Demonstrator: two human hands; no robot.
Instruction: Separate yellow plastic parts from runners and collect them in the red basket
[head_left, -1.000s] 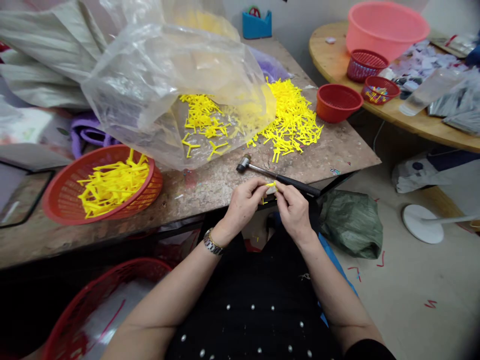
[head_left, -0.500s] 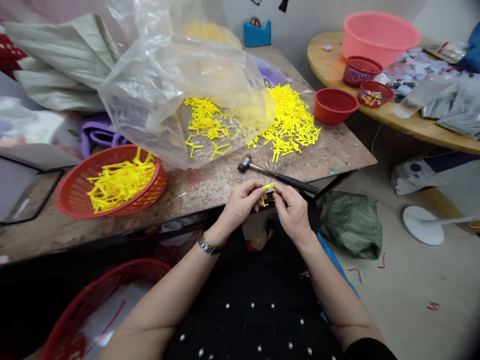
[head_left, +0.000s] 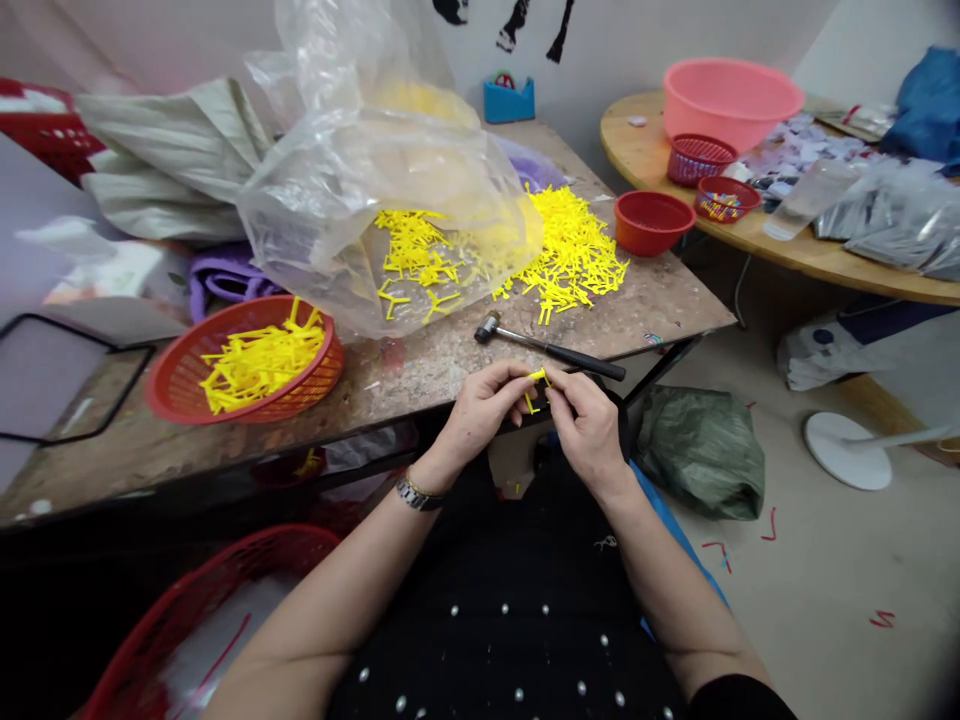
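Between my two hands, over my lap just off the table's front edge, is a small branched yellow plastic piece (head_left: 534, 392). My left hand (head_left: 487, 402) pinches one side of it between thumb and fingers. On the other side, my right hand (head_left: 585, 418) grips it the same way; the fingers hide part of it. A hammer (head_left: 559, 350) with a black handle lies on the table just beyond my hands. Behind it spreads a heap of similar yellow pieces (head_left: 574, 255), partly under a clear plastic bag (head_left: 315, 230).
To the left, an orange-red basket (head_left: 176, 375) holds more yellow pieces. A red bowl (head_left: 654, 225) stands at the table's right corner. On the round wooden table (head_left: 637, 130) sits a pink basin (head_left: 731, 100). A dark green bag (head_left: 701, 450) lies on the floor.
The camera view has shifted slightly, so the table's things appear moved a little. Both hands keep their hold on the yellow piece, its angle slightly altered.
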